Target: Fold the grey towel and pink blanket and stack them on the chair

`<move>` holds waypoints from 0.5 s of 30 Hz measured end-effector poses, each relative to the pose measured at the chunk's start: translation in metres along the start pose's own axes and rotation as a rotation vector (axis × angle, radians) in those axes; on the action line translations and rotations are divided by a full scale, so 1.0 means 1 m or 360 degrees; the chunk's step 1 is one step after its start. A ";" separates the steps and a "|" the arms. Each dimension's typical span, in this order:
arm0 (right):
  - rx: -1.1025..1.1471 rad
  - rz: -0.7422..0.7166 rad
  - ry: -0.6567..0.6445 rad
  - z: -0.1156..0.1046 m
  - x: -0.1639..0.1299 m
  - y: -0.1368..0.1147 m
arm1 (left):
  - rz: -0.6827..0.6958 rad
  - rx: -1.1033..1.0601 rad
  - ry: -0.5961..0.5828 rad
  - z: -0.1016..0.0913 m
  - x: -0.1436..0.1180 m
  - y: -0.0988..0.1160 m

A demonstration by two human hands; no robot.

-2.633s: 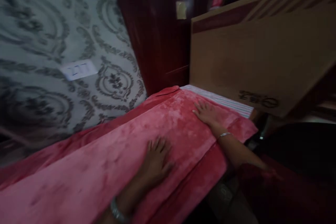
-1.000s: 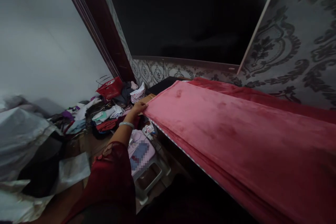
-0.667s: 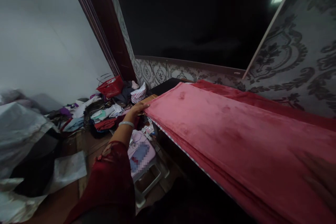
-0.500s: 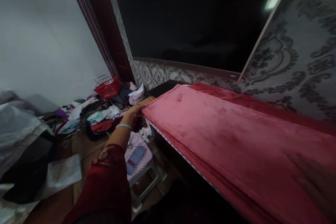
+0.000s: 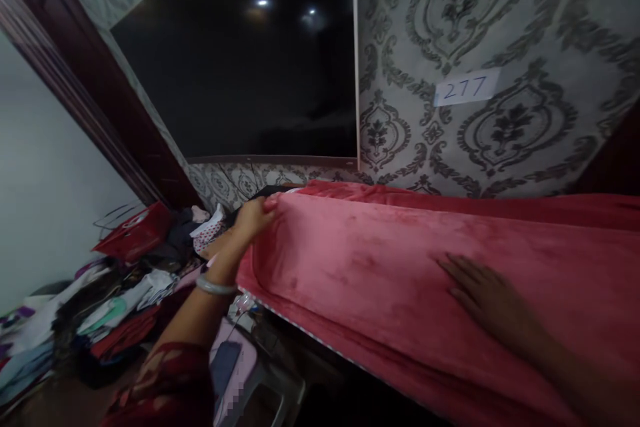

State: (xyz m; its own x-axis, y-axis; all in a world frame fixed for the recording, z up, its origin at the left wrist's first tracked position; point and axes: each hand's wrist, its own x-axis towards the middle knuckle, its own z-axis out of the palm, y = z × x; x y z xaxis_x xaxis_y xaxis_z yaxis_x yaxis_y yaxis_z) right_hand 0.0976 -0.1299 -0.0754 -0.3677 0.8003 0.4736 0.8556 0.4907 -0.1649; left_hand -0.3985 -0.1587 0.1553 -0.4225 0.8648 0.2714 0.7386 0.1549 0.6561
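Note:
A long pink-red plush blanket [image 5: 360, 267] lies folded in layers over a raised surface below the television. My left hand [image 5: 257, 219] grips its far left corner, with the fingers closed around the cloth and the edge lifted a little. My right hand [image 5: 480, 290] rests flat on top of the blanket, fingers stretched out and slightly apart. Behind the folded part, more red cloth [image 5: 450, 203] runs along the wall. A pale bangle [image 5: 215, 287] circles my left wrist.
A large television [image 5: 260, 67] hangs on the patterned wall, with a paper label [image 5: 467, 87] reading 277 to its right. Heaped clothes [image 5: 125, 310] and a red basket [image 5: 135, 230] lie on the left. A stool [image 5: 275, 387] stands below the blanket's near edge.
The view has swung right. My left hand has moved from the blanket's near left corner to its far left corner. My right hand, blurred before, now shows clearly on the cloth.

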 end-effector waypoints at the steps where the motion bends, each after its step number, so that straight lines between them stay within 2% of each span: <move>1: 0.0002 0.0000 -0.0014 -0.001 0.001 -0.001 | 0.0288 0.0267 -0.0025 0.020 -0.013 0.022; 3: 0.0007 -0.0008 -0.0038 -0.005 0.002 -0.003 | 0.0760 0.0537 -0.0132 0.063 -0.051 0.055; 4: 0.0010 -0.0011 -0.0049 -0.007 0.003 -0.005 | 0.0968 0.0614 -0.0219 0.084 -0.074 0.065; 6: 0.0013 -0.0012 -0.0066 -0.010 0.004 -0.008 | 0.1234 0.0738 -0.0328 0.123 -0.120 0.069; 8: 0.0019 -0.0002 -0.0073 -0.013 0.005 -0.011 | 0.1478 0.0696 -0.0412 0.152 -0.156 0.059; 11: 0.0070 0.0029 -0.0089 -0.017 0.007 -0.012 | 0.1564 0.0483 -0.0261 0.175 -0.180 0.033; 15: 0.0371 0.0128 -0.0083 -0.026 0.029 -0.014 | 0.1414 0.0195 -0.0087 0.182 -0.179 0.016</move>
State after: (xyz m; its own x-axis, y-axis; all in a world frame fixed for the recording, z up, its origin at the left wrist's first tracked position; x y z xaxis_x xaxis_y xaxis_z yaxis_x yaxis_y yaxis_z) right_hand 0.0848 -0.1222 -0.0367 -0.3251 0.8537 0.4068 0.7780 0.4860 -0.3982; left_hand -0.2150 -0.2239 -0.0111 0.3547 0.7110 0.6071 0.8333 -0.5349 0.1396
